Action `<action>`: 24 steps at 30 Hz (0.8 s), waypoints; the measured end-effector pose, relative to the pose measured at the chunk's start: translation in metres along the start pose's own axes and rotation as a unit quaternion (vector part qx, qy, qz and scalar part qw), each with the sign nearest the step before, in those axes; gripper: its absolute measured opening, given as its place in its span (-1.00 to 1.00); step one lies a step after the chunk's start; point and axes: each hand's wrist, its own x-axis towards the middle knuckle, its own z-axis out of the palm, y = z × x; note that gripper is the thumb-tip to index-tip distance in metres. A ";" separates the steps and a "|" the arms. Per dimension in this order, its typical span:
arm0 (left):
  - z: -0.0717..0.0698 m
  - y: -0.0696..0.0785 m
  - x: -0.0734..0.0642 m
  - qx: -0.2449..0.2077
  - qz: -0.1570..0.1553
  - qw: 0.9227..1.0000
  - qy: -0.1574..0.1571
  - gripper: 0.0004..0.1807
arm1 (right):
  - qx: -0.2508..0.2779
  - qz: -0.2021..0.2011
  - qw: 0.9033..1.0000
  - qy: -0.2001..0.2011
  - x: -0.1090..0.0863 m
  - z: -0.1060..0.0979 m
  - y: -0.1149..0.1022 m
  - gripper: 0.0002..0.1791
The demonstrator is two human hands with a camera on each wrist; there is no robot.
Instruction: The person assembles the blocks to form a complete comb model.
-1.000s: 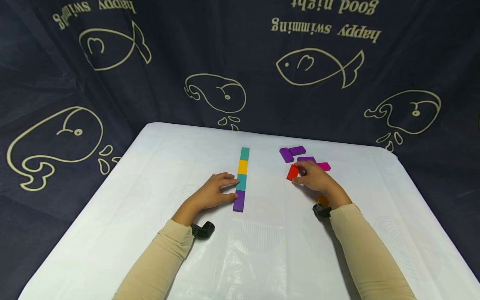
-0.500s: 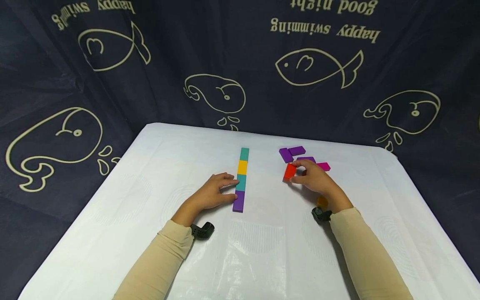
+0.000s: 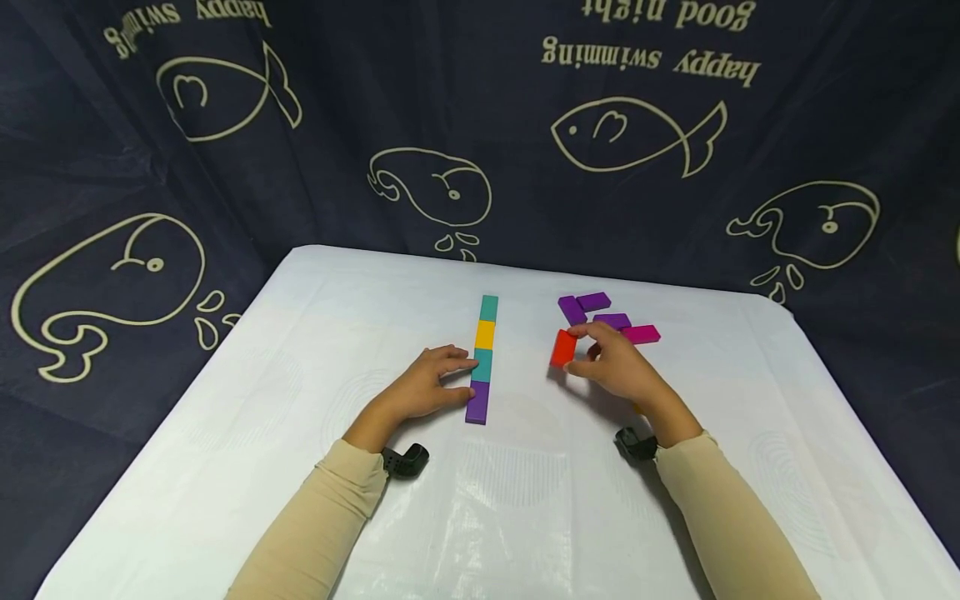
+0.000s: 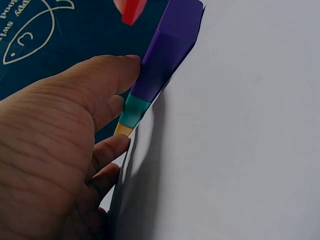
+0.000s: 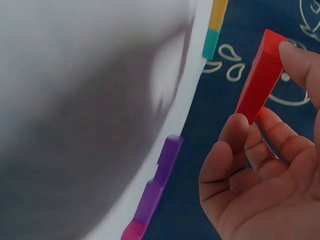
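A straight row of flat blocks lies on the white table (image 3: pixel 420 517): a teal block (image 3: pixel 489 307) at the far end, then a yellow block (image 3: pixel 485 335), another teal block (image 3: pixel 483 365) and a purple block (image 3: pixel 477 404) nearest me. My left hand (image 3: pixel 427 385) rests along the row's left side, its fairly straight fingertips touching the nearer teal and purple blocks. Between thumb and fingertips my right hand (image 3: pixel 618 367) pinches a red block (image 3: pixel 564 348), raised off the table to the right of the row. In the right wrist view the red block (image 5: pixel 261 77) shows between the fingertips.
Loose blocks lie beyond my right hand: a purple block (image 3: pixel 572 310), a second purple one (image 3: pixel 594 301), a third purple one (image 3: pixel 612 320) and a magenta block (image 3: pixel 641 334). An orange-yellow block is mostly hidden under my right wrist. A dark patterned cloth (image 3: pixel 322 200) hangs behind the table.
My right hand has moved left with the red block, away from the loose blocks and toward the row. More of the magenta block shows. My left hand has stayed in place.
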 end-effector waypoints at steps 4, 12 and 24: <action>0.000 0.000 0.000 0.000 -0.001 1.000 -0.001 -0.41 | -0.001 -0.032 0.999 0.003 -0.004 0.005 -0.008 -0.44; 0.000 -0.001 0.000 -0.001 0.001 1.000 0.001 -0.41 | -0.019 -0.071 0.997 0.001 -0.008 0.014 -0.022 -0.43; 0.001 0.000 -0.001 -0.001 -0.008 1.000 0.002 -0.40 | -0.019 -0.071 0.997 0.004 -0.010 0.022 -0.026 -0.44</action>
